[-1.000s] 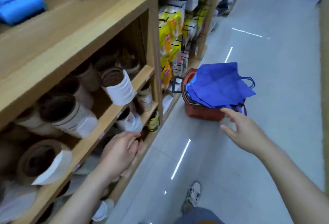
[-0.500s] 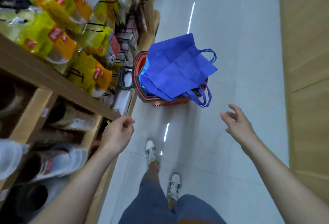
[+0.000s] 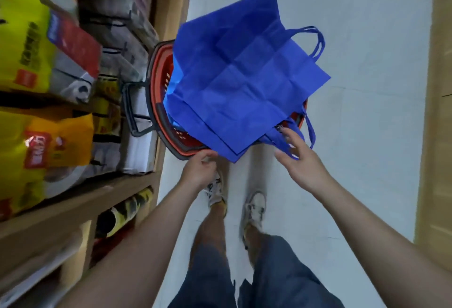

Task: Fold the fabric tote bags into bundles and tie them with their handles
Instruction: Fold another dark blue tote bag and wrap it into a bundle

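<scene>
A strip of bare pale floor runs up the right half of the frame, open between the red basket and the wooden wall panel at the right edge. The left is closed off by a shelf crammed with packets. The basket stands just beside that shelf, its mouth covered by blue tote bags overhanging the rim. Handle loops jut into the open strip at centre right. Below the basket, the person's shoes take up the floor.
</scene>
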The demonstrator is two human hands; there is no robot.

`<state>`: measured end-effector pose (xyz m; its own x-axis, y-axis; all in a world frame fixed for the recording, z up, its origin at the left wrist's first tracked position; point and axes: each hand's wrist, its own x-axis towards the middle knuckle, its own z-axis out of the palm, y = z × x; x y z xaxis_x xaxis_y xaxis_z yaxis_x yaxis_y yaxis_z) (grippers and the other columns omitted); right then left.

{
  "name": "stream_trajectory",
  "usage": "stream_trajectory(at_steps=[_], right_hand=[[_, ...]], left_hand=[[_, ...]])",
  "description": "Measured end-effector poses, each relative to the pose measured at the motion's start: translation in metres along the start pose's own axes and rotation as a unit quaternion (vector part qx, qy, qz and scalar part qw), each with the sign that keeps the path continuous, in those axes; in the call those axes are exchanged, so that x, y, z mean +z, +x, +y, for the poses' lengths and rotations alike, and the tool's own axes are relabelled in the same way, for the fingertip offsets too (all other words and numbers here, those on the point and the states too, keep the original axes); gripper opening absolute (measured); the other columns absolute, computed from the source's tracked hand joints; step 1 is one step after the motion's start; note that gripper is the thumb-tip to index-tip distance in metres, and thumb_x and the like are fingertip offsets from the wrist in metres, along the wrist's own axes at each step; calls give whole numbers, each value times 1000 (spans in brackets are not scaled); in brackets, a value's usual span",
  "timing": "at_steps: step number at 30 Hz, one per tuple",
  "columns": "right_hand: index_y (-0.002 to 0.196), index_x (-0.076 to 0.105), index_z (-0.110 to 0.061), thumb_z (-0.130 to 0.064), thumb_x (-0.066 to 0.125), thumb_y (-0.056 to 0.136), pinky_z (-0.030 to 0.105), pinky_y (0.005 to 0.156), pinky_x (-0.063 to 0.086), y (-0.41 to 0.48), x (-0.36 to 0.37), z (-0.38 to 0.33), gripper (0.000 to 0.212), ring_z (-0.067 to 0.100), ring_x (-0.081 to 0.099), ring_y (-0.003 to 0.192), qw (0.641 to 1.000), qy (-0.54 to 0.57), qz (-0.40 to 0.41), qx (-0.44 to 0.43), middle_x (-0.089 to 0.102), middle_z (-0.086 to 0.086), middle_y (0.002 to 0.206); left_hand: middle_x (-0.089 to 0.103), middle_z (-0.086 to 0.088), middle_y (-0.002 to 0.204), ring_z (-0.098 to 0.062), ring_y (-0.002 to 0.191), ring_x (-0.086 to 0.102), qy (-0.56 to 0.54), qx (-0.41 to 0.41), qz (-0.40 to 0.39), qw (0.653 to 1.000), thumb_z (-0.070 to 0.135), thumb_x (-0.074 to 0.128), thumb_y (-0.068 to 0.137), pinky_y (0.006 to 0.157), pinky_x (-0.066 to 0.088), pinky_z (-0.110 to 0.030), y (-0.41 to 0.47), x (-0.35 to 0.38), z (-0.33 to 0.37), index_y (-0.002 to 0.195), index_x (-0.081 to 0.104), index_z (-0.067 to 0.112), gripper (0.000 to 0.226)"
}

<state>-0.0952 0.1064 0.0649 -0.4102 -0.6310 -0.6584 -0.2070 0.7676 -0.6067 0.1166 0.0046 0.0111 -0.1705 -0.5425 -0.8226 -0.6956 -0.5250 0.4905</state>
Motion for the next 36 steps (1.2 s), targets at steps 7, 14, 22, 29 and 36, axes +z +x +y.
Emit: stream_trajectory(at_steps=[7,14,22,29,36], right_hand=[[152,23,-43,-54,58,90,47,117,23,104,52,17,72,30,13,149,946,-297,-92,-90,20,6,162],[148,9,-56,-75,46,84,55,109,20,137,73,16,76,30,4,149,876,-449,-150,-91,5,-1,165],[125,63,-27,-36,41,102,44,79,53,150,37,8,32,35,58,107,896,-412,-67,-149,64,3,120],[108,71,-14,-29,51,99,45,79,53,138,19,5,26,37,64,98,928,-356,-67,-89,73,14,100],[81,72,-23,-49,30,105,24,77,53,68,-30,-63,55,4,71,78,961,239,-84,107,76,0,91]], left_hand=[[66,-5,96,-27,78,61,-128,-96,-12,987,4,48,94,71,48,-38,83,39,-7,118,62,26,35],[71,0,115,-13,108,64,-21,42,30,998,0,62,87,98,49,-28,81,36,-1,121,69,19,39],[58,-6,95,-24,98,43,273,340,208,876,13,73,83,77,43,-36,37,-21,51,96,78,17,15],[65,-3,86,-18,84,52,323,433,204,816,15,51,91,96,33,-38,-34,-95,106,93,62,10,12],[57,-7,79,-21,75,48,228,369,314,844,15,49,96,62,30,-36,-97,-129,139,101,57,5,14]])
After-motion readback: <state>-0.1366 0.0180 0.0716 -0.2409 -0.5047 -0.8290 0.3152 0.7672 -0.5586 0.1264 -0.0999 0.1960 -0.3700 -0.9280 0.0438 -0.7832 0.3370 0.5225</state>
